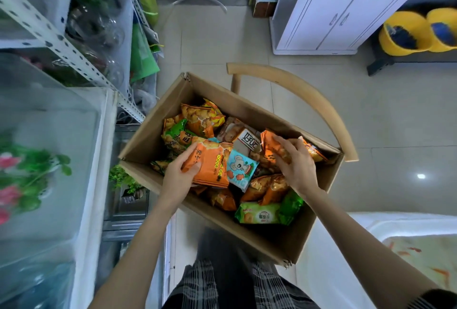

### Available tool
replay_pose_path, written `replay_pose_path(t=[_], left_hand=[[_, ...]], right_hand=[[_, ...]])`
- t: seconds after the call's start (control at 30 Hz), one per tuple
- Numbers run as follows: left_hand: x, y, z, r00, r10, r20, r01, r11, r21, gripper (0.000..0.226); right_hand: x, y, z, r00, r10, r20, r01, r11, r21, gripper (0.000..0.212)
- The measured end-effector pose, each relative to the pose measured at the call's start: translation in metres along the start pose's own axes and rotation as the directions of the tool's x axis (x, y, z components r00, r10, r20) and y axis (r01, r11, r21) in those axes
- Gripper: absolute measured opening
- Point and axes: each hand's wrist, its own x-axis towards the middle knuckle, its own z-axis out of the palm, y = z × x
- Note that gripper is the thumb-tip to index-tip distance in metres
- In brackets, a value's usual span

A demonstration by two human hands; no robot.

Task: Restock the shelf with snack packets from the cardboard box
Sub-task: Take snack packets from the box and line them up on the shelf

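Now left hand (pixel 181 175) round packet (pixel 214 169), right hand (pixel 299 165) seemingly round bag (pixel 270 145).

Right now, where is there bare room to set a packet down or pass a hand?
Bare floor tiles lie beyond the cardboard box, between the metal shelf and white cabinet, and right of the chair. Inside the box it is crowded with overlapping snack packets.

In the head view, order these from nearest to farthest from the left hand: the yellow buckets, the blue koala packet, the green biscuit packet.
1. Blue koala packet: middle of the cardboard box, beside the orange packet the left hand grips.
2. Green biscuit packet: near right corner.
3. Yellow buckets: far upper right.
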Motion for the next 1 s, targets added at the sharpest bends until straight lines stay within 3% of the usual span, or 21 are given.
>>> replay_pose_path(t=[0.1,0.27,0.47,0.83,1.0], left_hand=[[-0.016,0.01,-0.01,0.999,0.037,-0.028,-0.039,0.997,-0.071,0.051],[-0.056,0.024,-0.032,0.99,0.117,-0.077,-0.126,0.983,-0.13,0.051],[-0.123,0.04,-0.063,0.964,0.218,-0.153,-0.245,0.952,-0.182,0.055],[-0.255,0.075,-0.129,0.777,0.406,-0.481,-0.45,0.892,0.025,0.052],[-0.304,0.072,-0.139,0.692,0.355,-0.628,-0.431,0.902,0.036,0.053]], right_hand=[[-0.008,-0.016,-0.014,0.998,-0.014,-0.059,0.022,0.99,0.137,0.045],[-0.033,-0.054,-0.035,0.998,-0.05,-0.043,0.064,0.902,0.427,0.04],[-0.081,-0.106,-0.062,0.981,-0.189,-0.044,0.183,0.831,0.525,0.045],[-0.13,-0.219,-0.086,0.902,-0.43,0.036,0.291,0.668,0.684,0.039],[-0.128,-0.255,-0.079,0.802,-0.585,0.122,0.335,0.609,0.719,0.043]])
